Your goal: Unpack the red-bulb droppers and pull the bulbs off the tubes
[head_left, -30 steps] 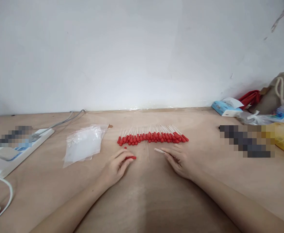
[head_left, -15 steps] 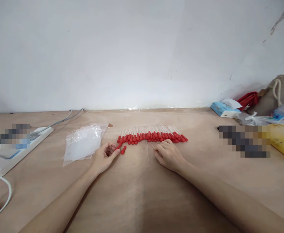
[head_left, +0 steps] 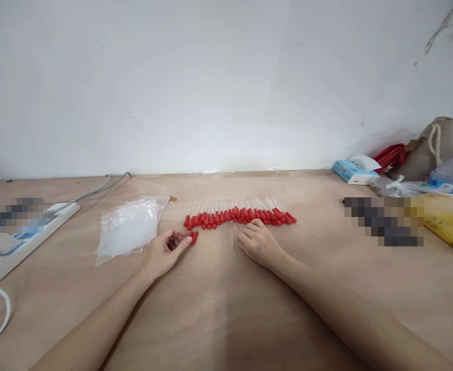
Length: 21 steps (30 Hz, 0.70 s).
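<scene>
Several glass droppers with red rubber bulbs (head_left: 245, 214) lie in a dense row, bulbs toward me and thin clear tubes pointing to the wall. My left hand (head_left: 166, 251) is left of the row's near side, thumb and fingers closed on a red rubber bulb (head_left: 191, 238). Another red bulb (head_left: 195, 237) sits right beside it. My right hand (head_left: 260, 243) rests in front of the row, its fingers pinched at a thin glass tube, partly hidden by them. Just left of these fingertips, a bare glass tube (head_left: 234, 245) lies pointing toward me.
Clear zip bags (head_left: 128, 229) lie left of my left hand. A white power strip (head_left: 36, 242) with cables is at far left. On the right are a blue tissue pack (head_left: 353, 171), a yellow plastic bag (head_left: 448, 221), a beige bag (head_left: 421, 149) and a blurred dark object (head_left: 383, 221).
My left hand has drawn its red bulb away from the row, down beside the loose one. My right fingers have come closer to the bare glass tube. The whole view has shifted slightly.
</scene>
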Motion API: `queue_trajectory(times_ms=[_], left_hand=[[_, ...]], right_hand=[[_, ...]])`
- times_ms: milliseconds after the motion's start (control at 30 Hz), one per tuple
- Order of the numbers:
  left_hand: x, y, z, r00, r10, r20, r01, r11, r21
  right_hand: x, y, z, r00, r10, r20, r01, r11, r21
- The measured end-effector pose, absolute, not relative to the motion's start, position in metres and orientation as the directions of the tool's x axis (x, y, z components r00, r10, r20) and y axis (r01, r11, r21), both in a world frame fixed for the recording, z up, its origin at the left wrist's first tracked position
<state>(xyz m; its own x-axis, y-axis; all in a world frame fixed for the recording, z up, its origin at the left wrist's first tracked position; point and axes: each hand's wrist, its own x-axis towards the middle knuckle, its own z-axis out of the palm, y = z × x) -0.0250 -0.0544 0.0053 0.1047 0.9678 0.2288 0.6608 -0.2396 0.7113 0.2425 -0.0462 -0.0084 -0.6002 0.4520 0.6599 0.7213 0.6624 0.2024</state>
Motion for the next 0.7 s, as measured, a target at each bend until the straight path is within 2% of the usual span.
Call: queue_trajectory(times_ms=[133, 267, 367, 533, 700], left_hand=[[-0.021, -0.052, 0.011, 0.069, 0.939, 0.336, 0.734, -0.276, 0.621], [0.001, -0.042, 0.032, 0.257, 0.845, 0.469, 0.758, -0.477, 0.444], [0.027, -0.023, 0.046, 0.372, 0.809, 0.454, 0.769, -0.543, 0.337], [0.068, 0.010, 0.046, 0.386, 0.817, 0.427, 0.776, -0.538, 0.328], [0.091, 0.024, 0.037, 0.382, 0.849, 0.365, 0.789, -0.506, 0.350]], right_hand=[[0.241, -0.055, -0.003, -0.526, 0.586, 0.617, 0.755, 0.655, 0.022], [0.241, -0.067, 0.005, -0.495, 0.672, 0.551, 0.747, 0.653, -0.126], [0.241, -0.070, 0.005, -0.512, 0.682, 0.522, 0.729, 0.666, -0.156], [0.240, -0.070, 0.001, -0.526, 0.683, 0.507, 0.716, 0.677, -0.170], [0.242, -0.070, 0.001, -0.466, 0.711, 0.527, 0.743, 0.638, -0.204]])
